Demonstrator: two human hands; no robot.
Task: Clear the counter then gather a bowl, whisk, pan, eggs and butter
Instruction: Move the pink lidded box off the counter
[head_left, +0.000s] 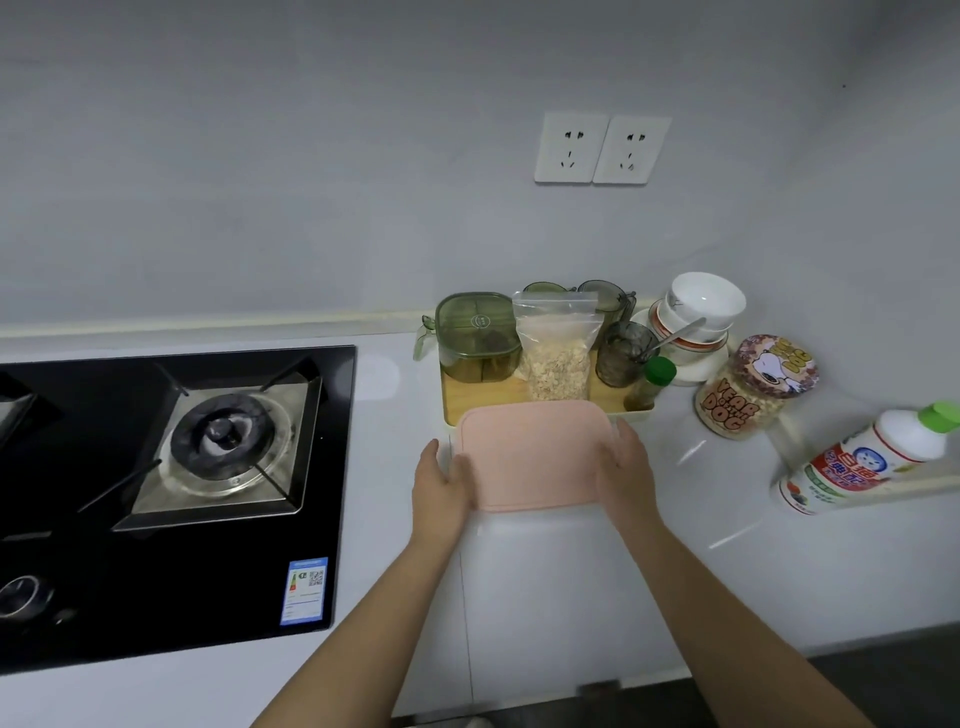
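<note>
**A:** What do we see from the head view?

**B:** We look down at a white counter (571, 571). A pink-lidded box (535, 457) sits on it, just in front of a wooden tray (605, 392) of green containers. The left hand (441, 483) grips the box's left side and the right hand (623, 467) grips its right side. Each thumb lies on the lid, and the fingers wrap down the walls.

**A:** Where are the things we have to gather?

**B:** A stack of white bowls (701, 306) stands in the back right corner with a spoon leaning in it. We see no whisk, pan, eggs or butter here.

**A:** So which step is this, and how do we do it well?

**B:** We judge it to be clearing the counter, with this box as the item in hand. We should keep both grips even and lift it level, because we cannot tell whether the lid is latched. We should draw it straight back from the tray so that it does not knock the bag of oats (558, 353) behind it. The gas hob (182, 467) is close on the left, so we should steer away from it.
</note>
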